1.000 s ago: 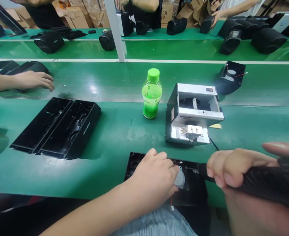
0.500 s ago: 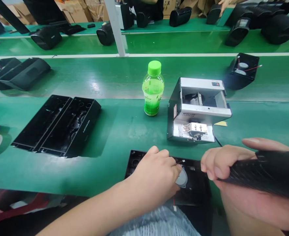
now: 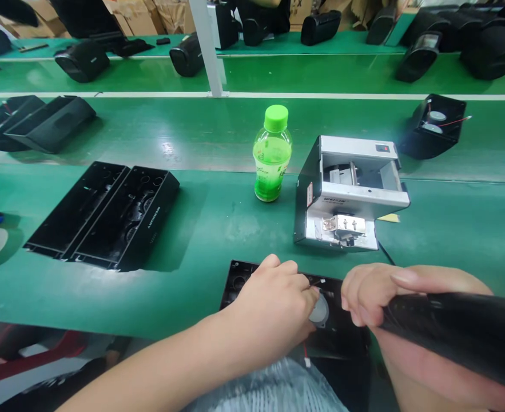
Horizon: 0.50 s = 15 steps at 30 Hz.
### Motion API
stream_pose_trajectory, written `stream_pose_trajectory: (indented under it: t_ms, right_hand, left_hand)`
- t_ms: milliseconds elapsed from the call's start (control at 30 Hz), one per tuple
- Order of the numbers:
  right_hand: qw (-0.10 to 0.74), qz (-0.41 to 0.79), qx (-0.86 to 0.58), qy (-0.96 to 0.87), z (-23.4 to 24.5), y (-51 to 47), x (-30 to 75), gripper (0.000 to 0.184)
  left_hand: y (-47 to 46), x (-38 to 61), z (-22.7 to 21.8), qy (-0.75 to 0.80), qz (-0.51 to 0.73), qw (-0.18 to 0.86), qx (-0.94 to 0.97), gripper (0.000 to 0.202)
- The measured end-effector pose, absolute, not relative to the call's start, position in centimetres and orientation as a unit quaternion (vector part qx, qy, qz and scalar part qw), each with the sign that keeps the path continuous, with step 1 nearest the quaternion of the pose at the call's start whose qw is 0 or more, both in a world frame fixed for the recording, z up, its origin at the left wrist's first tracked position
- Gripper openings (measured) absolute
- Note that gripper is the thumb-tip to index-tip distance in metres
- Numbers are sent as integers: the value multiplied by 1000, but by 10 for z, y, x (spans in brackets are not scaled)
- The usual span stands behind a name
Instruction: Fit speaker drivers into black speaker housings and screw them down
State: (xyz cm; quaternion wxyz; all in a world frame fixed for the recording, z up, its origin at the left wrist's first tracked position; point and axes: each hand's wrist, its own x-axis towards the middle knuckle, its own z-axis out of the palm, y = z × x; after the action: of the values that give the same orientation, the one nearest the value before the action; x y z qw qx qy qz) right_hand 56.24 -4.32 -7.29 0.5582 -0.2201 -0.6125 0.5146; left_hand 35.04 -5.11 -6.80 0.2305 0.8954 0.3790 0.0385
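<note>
Bright, even overhead light is spread across the scene, and white glare is thrown onto the green bench [image 3: 166, 150] (strongest on the far belt). Soft shadows are cast beside the black panels [image 3: 126, 220]. The white post [image 3: 207, 46] is tilted by wide-angle distortion, which is stronger toward the frame edges, and the dark tool [image 3: 453, 326] in the right hand [image 3: 406, 286] is slightly blurred.

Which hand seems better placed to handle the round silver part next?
Left, I'd judge: the left hand is at the silver disc on the black panel, while the right hand is occupied gripping a black handheld tool.
</note>
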Motion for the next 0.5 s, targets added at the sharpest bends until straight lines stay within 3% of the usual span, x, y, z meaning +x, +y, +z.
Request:
stream_pose_trajectory:
  t_ms: [167, 400, 500]
  right_hand:
    - [537, 522, -187, -636, -75, -43, 558, 37]
    - [543, 513, -197, -635, -76, -45, 556, 35]
    - [570, 483, -212, -629, -81, -49, 551, 53]
  left_hand:
    - [-51, 350, -69, 382, 44, 228, 895, 19]
    - [-52, 350, -70, 378, 47, 226, 897, 19]
    - [-53, 350, -70, 378, 44, 227, 896, 21]
